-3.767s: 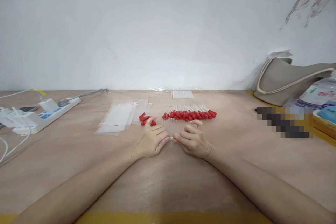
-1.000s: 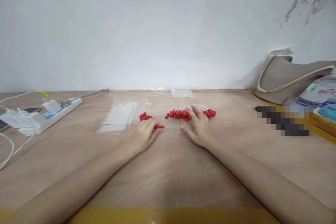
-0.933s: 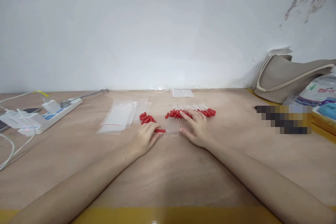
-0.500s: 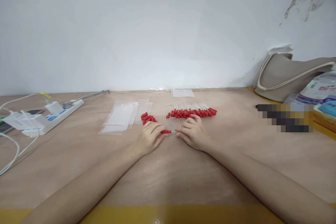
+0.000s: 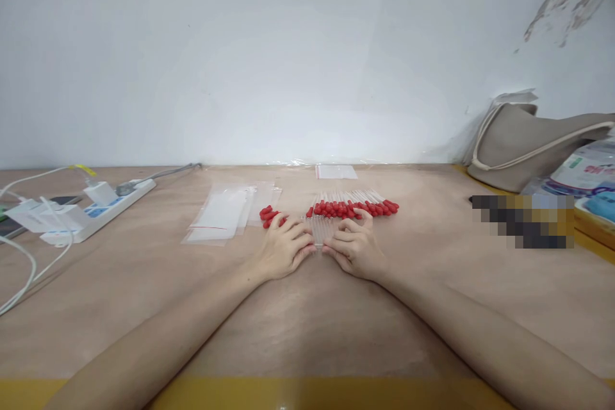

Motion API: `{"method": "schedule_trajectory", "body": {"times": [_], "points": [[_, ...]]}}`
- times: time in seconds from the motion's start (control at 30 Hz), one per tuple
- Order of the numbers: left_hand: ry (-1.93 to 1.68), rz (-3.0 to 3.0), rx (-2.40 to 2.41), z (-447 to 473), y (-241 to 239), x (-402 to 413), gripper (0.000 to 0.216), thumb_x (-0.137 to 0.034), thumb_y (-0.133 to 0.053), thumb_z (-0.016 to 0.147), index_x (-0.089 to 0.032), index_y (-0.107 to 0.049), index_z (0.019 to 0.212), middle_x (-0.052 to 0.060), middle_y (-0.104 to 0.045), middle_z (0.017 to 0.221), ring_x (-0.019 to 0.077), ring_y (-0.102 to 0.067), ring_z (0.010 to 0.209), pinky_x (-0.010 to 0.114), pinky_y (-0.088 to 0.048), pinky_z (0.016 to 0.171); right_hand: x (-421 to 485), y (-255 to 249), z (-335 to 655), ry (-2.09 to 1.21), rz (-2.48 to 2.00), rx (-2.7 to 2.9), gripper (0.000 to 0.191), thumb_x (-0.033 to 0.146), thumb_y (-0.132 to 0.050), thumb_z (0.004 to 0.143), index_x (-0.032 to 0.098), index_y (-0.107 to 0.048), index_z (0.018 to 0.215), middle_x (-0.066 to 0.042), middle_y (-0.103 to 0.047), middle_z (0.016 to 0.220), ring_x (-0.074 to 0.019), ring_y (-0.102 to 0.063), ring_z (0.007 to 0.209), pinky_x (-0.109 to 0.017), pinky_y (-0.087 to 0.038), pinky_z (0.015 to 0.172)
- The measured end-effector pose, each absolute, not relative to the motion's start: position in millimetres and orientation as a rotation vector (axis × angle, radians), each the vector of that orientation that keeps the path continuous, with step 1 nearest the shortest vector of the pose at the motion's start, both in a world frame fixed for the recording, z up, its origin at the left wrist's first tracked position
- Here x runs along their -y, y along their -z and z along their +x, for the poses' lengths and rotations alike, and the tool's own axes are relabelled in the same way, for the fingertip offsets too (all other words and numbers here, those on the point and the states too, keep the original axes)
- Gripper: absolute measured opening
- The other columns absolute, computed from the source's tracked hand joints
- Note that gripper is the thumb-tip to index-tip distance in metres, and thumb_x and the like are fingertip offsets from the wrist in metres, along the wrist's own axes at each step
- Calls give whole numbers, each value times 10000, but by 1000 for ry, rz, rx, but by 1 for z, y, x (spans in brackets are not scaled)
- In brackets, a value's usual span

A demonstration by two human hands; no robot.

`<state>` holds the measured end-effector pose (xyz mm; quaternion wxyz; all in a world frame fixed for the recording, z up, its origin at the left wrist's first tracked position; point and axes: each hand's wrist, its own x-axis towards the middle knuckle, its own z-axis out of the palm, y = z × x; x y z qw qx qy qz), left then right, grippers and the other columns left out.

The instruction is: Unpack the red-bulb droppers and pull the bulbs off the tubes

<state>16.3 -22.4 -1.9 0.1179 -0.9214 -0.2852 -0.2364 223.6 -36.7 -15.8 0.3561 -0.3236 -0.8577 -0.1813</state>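
While both hands met mid-table, L hand (image 5: 291,245) and R hand (image 5: 354,246) had thumb and fingertips pinched on what looked like one thin clear tube (image 5: 318,245), crosswise btwn them, just this side of a row of clear tubes (image 5: 321,229); whether L fingers hid anything more, couldn't tell. Best handling was prob. light, level pressure, ends in line, no bending, as the tube looked brittle. Loose red bulbs (image 5: 267,215) sat just beyond L hand, red-ended tubes (image 5: 355,209) in a band further back. Brown tabletop (image 5: 307,333) had a yellow front edge (image 5: 240,392), w/ plastic bags (image 5: 218,211) L of centre, power strip (image 5: 79,230) far L. Behind stood a pale wall (image 5: 288,51), w/ grey bag (image 5: 509,144) near it, far R.
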Motion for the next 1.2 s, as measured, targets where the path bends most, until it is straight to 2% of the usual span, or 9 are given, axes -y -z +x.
{"method": "schedule_trajectory", "body": {"times": [0.4, 0.6, 0.73, 0.87, 0.97, 1.07, 1.13, 1.2], "points": [[629, -2732, 843, -1, 2, 25, 246, -259, -345, 884, -177, -537, 753, 19, -576, 774, 182, -474, 869, 434, -238, 940, 36, 22, 237, 733, -731, 2079, 91, 246, -536, 808, 260, -625, 796, 70, -561, 546, -100, -471, 703, -384, -173, 924], [942, -2734, 1251, -24, -2, 22, 322, -264, -240, 898, -166, -486, 714, 33, -495, 721, 160, -466, 704, 323, -382, 712, 33, 25, 242, 493, -1061, 1967, 132, 250, -524, 799, 246, -648, 845, 24, -647, 697, -120, -489, 703, -397, -180, 919], [1237, -2604, 1648, -37, -17, 1, 311, -242, -252, 859, -170, -550, 909, 42, -504, 847, 171, -501, 821, 316, -405, 777, 28, 29, 242, 436, -1287, 1927, 201, 190, -491, 765, 206, -634, 905, -7, -644, 697, -143, -505, 708, -393, -204, 888], [1066, -2503, 1936, -50, -25, -34, 321, -241, -356, 791, -165, -554, 1031, 47, -503, 905, 174, -528, 864, 311, -412, 808, 24, 28, 246, 354, -1441, 1955, 149, 180, -494, 721, 186, -609, 817, -3, -627, 655, -154, -515, 701, -389, -213, 864], [941, -2521, 1964, -50, -24, -53, 365, -229, -465, 721, -164, -499, 1079, 21, -549, 843, 147, -552, 732, 266, -444, 694, 24, 27, 246, 312, -1449, 1998, 146, 176, -476, 737, 196, -604, 806, 6, -629, 658, -150, -517, 705, -387, -205, 871], [885, -2497, 1954, -44, -22, -61, 272, -225, -515, 683, -178, -533, 950, 0, -578, 752, 137, -548, 657, 239, -434, 611, 26, 27, 245, 303, -1379, 2032, 175, 182, -464, 764, 206, -612, 854, -1, -648, 721, -152, -521, 740, -386, -194, 888], [850, -2500, 1955, -40, -21, -63, 162, -250, -530, 680, -181, -559, 824, 4, -595, 718, 143, -552, 648, 237, -425, 596, 28, 26, 243, 297, -1328, 2064, 187, 200, -452, 789, 211, -618, 875, -10, -651, 747, -154, -519, 761, -385, -189, 897], [803, -2515, 1954, -38, -20, -63, 140, -299, -541, 685, -183, -577, 755, 10, -615, 712, 149, -556, 635, 243, -417, 589, 29, 25, 240, 288, -1299, 2099, 199, 229, -438, 813, 214, -620, 892, -20, -649, 759, -156, -515, 772, -387, -188, 902]]}}
